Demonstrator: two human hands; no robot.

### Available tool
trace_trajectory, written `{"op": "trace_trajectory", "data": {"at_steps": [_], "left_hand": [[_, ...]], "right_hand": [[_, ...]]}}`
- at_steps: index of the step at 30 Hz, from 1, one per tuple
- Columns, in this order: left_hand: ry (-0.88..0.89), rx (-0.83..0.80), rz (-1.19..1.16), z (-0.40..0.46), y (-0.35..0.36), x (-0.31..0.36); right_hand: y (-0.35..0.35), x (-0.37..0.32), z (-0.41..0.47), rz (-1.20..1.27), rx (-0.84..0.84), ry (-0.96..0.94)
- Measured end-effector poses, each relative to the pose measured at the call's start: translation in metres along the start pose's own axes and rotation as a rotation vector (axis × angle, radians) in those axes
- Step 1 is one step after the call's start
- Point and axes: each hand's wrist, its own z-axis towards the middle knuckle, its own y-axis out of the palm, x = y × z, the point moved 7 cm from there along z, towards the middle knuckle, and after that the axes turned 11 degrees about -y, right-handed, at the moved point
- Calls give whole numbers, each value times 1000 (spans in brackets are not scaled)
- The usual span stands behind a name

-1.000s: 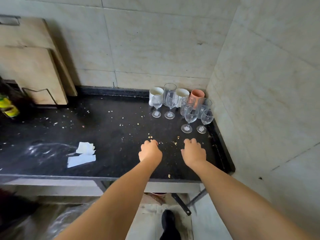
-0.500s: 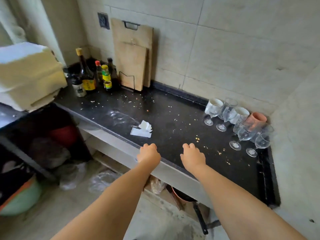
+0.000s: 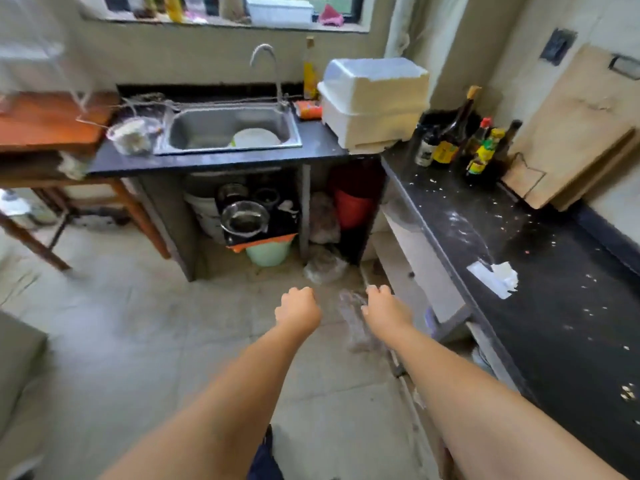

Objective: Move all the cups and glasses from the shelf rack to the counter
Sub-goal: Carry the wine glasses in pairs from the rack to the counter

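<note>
both arms reach forward over the bare floor (image 3: 114, 341), with the left hand (image 3: 298, 308) and the right hand (image 3: 384, 306) side by side and apart. each grip is clenched into a loose fist, knuckles up, with nothing seen in it. the right hand hangs just beside the front edge of the dark desk (image 3: 561, 306), not touching it. no cup or glass of the task can be made out in this view, and the shelf rack cannot be told for certain. on the desk lie scraps of white paper (image 3: 495, 277) among pale crumbs, with a cluster of bottles (image 3: 460, 143) at its far end beside wooden cutting boards (image 3: 571, 133) leaning on the wall. further left stand a white lidded bin (image 3: 372, 102) and a steel sink (image 3: 228, 128) with a white plate (image 3: 256, 137) in it.
</note>
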Motion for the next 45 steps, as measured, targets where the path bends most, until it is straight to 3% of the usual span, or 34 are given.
{"op": "trace_trajectory", "data": {"at_steps": [4,11,19,25,33,34,45], "left_hand": [[-165,63,-92,20,-48,-93],[-236,133,-179,56,-129,-229],[-509,296,-312,99,-245,-421],[-496,280,-317,150,-281,-443],[-460,373,-343,242,-391,-465],[-458,430,-375,283,-440,-466],[-332,575,-386,417,-637,-474]], "right_hand": [[12,-110,27,-61,-33,-196],[35,-290,67,-76,-69,-338],[46,-490,96,-108,-96,-599],[39,-569,156,-124,-76,-666],[-5,-654,266,-49,8,-725],[-32,-684,315,-34,51,-730],[-153,-820,475,-1,180,-783]]}}
